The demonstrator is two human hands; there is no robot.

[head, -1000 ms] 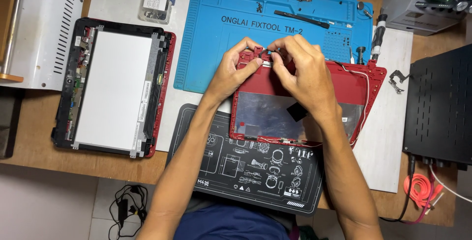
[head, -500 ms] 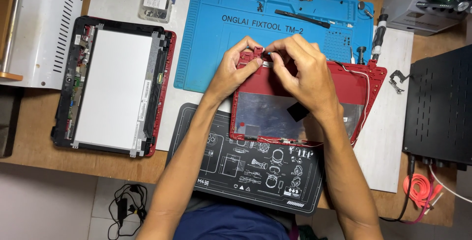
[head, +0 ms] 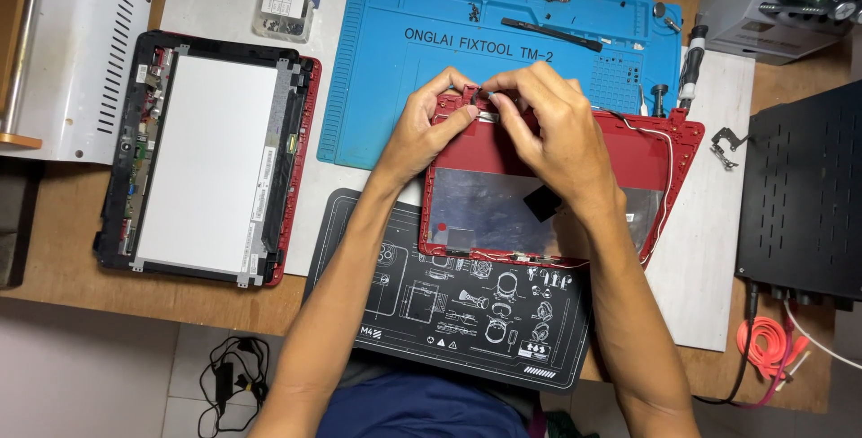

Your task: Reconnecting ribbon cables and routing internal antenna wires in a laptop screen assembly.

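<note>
Both forearms are reaching up from the near edge, bare to the elbows, angling in toward each other so the hands are meeting at the centre. The left hand (head: pixel 429 128) is sitting knuckles out to the left, fingers curled, thumb pressing in toward the right. The right hand (head: pixel 548 124) is arching over from the right, back of the hand facing up, wrist bent, with its fingertips (head: pixel 496 97) pinching down right beside the left thumb. The two hands are touching at the fingertips.
</note>
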